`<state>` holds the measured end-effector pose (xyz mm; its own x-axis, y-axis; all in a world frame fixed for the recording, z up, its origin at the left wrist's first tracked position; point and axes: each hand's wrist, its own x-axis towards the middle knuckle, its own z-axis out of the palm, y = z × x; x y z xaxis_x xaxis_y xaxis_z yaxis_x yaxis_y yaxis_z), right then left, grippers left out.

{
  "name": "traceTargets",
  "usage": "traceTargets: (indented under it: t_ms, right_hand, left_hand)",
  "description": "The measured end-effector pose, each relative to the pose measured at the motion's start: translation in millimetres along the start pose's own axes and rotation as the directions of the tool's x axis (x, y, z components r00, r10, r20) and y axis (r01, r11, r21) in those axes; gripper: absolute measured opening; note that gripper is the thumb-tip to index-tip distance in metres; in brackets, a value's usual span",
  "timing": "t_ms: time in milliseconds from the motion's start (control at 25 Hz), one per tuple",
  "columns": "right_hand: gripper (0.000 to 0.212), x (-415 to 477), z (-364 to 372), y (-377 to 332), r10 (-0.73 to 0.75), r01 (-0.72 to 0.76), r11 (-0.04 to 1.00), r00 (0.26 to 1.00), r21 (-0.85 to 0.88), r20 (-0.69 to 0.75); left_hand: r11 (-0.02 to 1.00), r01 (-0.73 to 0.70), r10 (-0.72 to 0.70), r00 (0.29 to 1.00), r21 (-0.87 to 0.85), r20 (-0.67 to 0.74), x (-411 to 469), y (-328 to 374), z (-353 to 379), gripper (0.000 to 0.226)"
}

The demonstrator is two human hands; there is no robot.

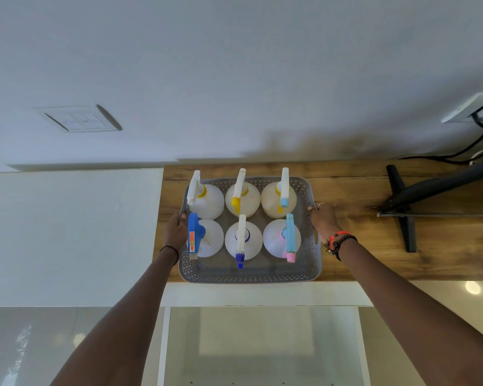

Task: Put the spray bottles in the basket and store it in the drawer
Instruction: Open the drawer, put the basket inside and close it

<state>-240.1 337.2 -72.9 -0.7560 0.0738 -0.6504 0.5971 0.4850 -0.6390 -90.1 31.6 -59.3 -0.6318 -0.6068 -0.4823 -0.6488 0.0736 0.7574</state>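
A grey perforated basket [251, 273] rests on the wooden countertop [360, 240] near its front edge. Several white spray bottles stand upright inside it in two rows, among them one with a blue trigger head [194, 235] at the front left and one with a light-blue and pink head [290, 239] at the front right. My left hand [176, 231] grips the basket's left rim. On the opposite side, my right hand [324, 218] grips the right rim. Below the counter an open white drawer [262, 344] is pulled out toward me.
A black TV stand leg and screen edge [402, 210] occupy the counter's right part, with cables running to a wall socket [474, 110]. A wall switch plate [81, 119] is at the upper left. A white surface [67, 232] adjoins the counter on the left.
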Motion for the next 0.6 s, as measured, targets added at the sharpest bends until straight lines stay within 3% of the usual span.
traceTargets:
  t_ms: [80, 200, 440, 600]
  right_hand:
    - [0.033, -9, 0, 8, 0.015, -0.015, 1.000, 1.000, -0.007, 0.004]
    - [0.016, -30, -2, 20, -0.005, 0.005, 1.000, 1.000, -0.005, -0.003]
    - [0.031, -75, -7, 54, 0.009, -0.009, 1.000, 1.000, 0.001, -0.006]
    - [0.030, -105, -14, 83, 0.015, -0.015, 1.000, 1.000, 0.015, -0.008]
  left_hand:
    - [1.000, -0.010, 0.010, 1.000, 0.022, 0.000, -11, -6, -4, 0.023]
    - [1.000, 0.012, -0.012, 1.000, -0.016, -0.003, -32, -16, -12, 0.029]
    - [0.996, -0.002, 0.001, 1.000, 0.094, 0.012, -69, -36, -25, 0.024]
    - [0.992, -0.016, 0.012, 0.999, 0.122, 0.034, -100, -49, -30, 0.025]
